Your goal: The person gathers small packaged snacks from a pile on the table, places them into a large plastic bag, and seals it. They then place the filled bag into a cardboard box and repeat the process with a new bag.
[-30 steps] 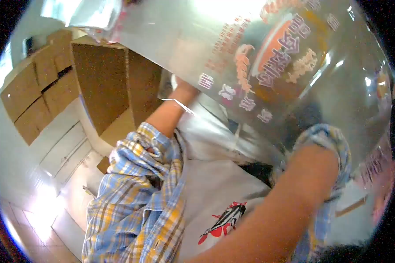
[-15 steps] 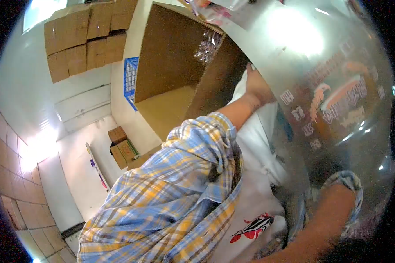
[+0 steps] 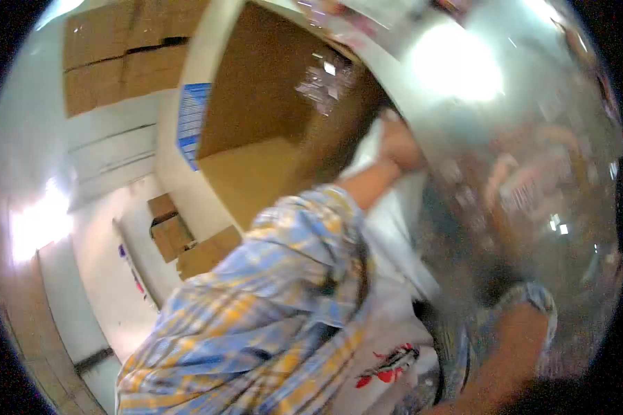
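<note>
A large, shiny clear plastic bag with printed lettering [image 3: 540, 180] fills the right side of the head view, close to the camera. My left hand [image 3: 399, 144] reaches from a rolled plaid sleeve [image 3: 256, 297] to the bag's left edge and touches it. Its fingers are blurred and mostly hidden by the bag, so their grip is unclear. At the lower right, a bare forearm [image 3: 512, 346] shows below a rolled cuff, but no right hand can be seen. White cloth [image 3: 394, 235] hangs beneath my left wrist.
An open cardboard box [image 3: 256, 90] stands beside my left hand, with crinkled clear plastic [image 3: 325, 83] near its edge. Stacked cartons [image 3: 124, 55] are at the upper left. Near the wall are a blue crate [image 3: 192, 124] and smaller boxes [image 3: 169, 235].
The view has shifted and blurred, moving the box, crate and smaller boxes slightly left in the picture. My left hand remains at the bag's edge.
</note>
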A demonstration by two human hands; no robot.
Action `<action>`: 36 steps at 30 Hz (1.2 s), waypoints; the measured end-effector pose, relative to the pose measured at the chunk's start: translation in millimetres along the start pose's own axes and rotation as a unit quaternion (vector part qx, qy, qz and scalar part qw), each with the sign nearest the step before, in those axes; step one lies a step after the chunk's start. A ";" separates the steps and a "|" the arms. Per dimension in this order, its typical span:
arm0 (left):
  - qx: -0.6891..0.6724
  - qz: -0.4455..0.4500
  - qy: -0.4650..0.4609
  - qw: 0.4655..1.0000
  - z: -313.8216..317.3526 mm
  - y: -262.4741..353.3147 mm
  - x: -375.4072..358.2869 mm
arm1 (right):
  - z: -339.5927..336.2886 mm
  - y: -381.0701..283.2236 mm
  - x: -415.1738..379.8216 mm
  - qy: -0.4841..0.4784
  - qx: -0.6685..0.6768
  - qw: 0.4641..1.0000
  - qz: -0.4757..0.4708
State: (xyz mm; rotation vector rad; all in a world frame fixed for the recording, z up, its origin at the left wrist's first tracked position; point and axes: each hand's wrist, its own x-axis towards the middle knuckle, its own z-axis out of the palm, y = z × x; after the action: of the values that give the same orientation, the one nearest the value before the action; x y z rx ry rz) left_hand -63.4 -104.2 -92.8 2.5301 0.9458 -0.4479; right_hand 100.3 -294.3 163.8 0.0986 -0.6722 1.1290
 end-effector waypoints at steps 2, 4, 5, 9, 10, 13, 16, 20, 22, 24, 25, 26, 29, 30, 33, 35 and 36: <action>-0.007 0.022 0.002 1.000 -20.9 17.2 -11.1 | 1.9 8.7 4.2 0.019 -0.003 1.000 0.000; 0.169 0.038 0.086 0.981 1.2 12.0 -13.5 | 4.5 17.5 3.6 0.018 0.013 1.000 0.003; 0.158 0.059 0.109 0.980 7.5 5.9 -11.4 | 4.4 21.5 4.6 0.014 0.019 1.000 0.004; 0.076 0.087 0.207 0.971 10.3 3.6 -7.1 | 8.8 31.4 -2.1 0.033 0.000 0.999 -0.017; 0.025 0.118 0.260 0.958 13.3 1.3 -5.7 | 9.6 35.4 -2.2 0.038 0.001 0.999 -0.022; -0.112 0.085 0.156 0.978 7.7 11.2 -9.8 | 11.0 47.0 0.5 0.034 0.001 0.999 -0.017; -0.016 0.075 0.144 0.987 7.5 16.6 -15.5 | 19.7 59.3 -1.0 0.028 0.025 0.999 -0.039; 0.044 0.054 0.145 0.987 18.7 1.9 -10.2 | 35.0 72.3 6.1 0.054 0.099 0.991 -0.073; 0.040 0.059 0.134 0.988 24.7 -3.6 -13.0 | 42.9 84.6 3.6 0.068 0.141 0.983 -0.097; 0.037 0.069 0.136 0.988 20.9 -10.4 -7.7 | 50.3 92.3 3.0 0.070 0.185 0.972 -0.131; 0.030 0.077 0.135 0.987 22.5 -12.7 -7.1 | 53.8 97.7 1.7 0.074 0.208 0.963 -0.153; 0.022 0.083 0.133 0.987 25.0 -13.8 -7.5 | 55.9 101.0 0.0 0.074 0.223 0.958 -0.164; 0.033 0.058 0.108 0.992 19.7 -6.7 -10.9 | 64.3 111.8 -0.1 0.076 0.245 0.946 -0.200; 0.038 0.047 0.095 0.994 16.5 -2.7 -13.2 | 68.7 114.0 3.8 0.095 0.231 0.946 -0.206; 0.062 0.032 0.089 0.994 -0.3 15.0 -23.4 | 72.1 95.6 9.4 0.127 0.188 0.964 -0.136; 0.056 0.057 0.177 0.981 -7.7 21.7 -16.2 | 58.1 80.2 12.6 0.098 0.158 0.979 -0.088; 0.067 0.035 0.144 0.987 -11.6 18.5 -15.1 | 55.0 71.7 11.2 0.088 0.138 0.984 -0.068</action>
State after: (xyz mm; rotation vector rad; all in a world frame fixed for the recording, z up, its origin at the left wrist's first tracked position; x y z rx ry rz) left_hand -60.0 -119.8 -71.6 2.7942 0.9508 -0.1280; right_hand 17.1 -275.4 195.6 0.2747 -0.3441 1.0789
